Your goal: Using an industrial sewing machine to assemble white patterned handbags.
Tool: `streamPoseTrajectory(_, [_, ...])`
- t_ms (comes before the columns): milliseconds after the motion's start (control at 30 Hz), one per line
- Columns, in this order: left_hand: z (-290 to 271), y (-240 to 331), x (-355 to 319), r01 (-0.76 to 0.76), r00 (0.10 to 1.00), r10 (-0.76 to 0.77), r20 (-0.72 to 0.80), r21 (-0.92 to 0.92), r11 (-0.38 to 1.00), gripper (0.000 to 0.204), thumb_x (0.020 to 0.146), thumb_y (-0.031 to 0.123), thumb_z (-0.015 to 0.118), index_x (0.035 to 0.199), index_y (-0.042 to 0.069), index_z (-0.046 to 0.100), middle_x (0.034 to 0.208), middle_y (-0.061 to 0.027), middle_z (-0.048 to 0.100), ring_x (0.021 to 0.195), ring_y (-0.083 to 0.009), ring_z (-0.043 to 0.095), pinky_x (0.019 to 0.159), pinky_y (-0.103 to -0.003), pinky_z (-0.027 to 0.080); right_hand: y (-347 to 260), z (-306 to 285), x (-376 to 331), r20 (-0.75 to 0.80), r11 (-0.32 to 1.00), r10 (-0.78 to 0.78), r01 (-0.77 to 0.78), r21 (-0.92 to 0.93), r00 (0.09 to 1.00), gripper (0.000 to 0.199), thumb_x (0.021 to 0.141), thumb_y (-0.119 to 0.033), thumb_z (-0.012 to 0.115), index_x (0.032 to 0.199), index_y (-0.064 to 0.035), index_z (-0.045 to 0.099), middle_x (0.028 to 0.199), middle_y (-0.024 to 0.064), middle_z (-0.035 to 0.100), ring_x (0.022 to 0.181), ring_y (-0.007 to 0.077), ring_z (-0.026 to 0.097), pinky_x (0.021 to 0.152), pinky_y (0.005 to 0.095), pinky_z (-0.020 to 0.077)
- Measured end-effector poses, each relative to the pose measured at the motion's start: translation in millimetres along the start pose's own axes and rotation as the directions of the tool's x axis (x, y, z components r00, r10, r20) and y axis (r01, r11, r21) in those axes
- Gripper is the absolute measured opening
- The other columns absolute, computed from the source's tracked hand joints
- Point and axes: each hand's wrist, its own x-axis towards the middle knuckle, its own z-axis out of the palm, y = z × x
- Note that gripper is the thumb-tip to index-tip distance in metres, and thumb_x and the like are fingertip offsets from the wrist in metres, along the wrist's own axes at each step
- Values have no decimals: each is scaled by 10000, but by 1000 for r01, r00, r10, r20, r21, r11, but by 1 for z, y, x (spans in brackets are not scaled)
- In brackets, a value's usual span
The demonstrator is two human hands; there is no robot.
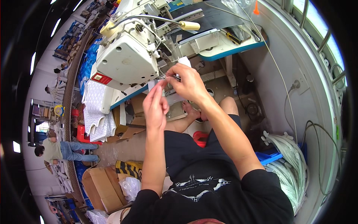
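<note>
Head view, read left to right. A standing co-worker in a pale top and blue jeans was well apart, far left of the left hand. Closer to that hand, white-and-grey patterned sheet material hung in folds, probably because it was longer than its support. Lower left of the same hand stood a brown cardboard box.

The large white metal sewing machine head stood just beyond the left hand, near enough for both hands to work at its needle end. The left hand was raised, fingers together and slightly bent, tips near the right fingertips. The right hand arched over from its side, thumb and forefinger drawn together; a precise hold seemed likely, given how close the tips were. Whether either hand gripped anything could not be told; any item there was too small.

Beyond the right hand, a cream-tipped lamp on a grey flexible stem was bent over, presumably for light. Farther right lay a yellow-and-black-handled tool, set clear of the hands. Lower right, a bundle of pale translucent tubing rested by a blue plastic crate, likely for containment.
</note>
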Motion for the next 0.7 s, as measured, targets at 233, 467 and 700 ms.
streamPoseTrajectory(233, [41,-9,22,63,998,-62,14,-399,915,303,1095,207,592,1315,11,662,1150,-82,757,595,-16,472,477,-179,337,-12,-14,-17,9,999,-2,2,-47,1000,146,852,-47,742,994,-20,728,948,133,709,870,344,706,739,406,552])
streamPoseTrajectory(467, [47,-3,27,16,989,-72,-127,-392,920,284,1074,176,593,1280,4,686,894,-69,730,620,-76,562,564,-214,439,-37,-33,9,-122,986,-148,137,-89,981,140,896,-36,728,1035,-19,728,975,131,726,871,313,717,744,382,559])
streamPoseTrajectory(700, [43,-5,26,9,991,-55,-121,-353,936,246,1049,125,571,1220,9,703,810,-64,718,649,-110,613,640,-244,484,-82,-25,68,-163,957,-288,287,-32,944,199,974,-64,685,1162,-26,741,1009,112,760,842,243,701,772,340,553])
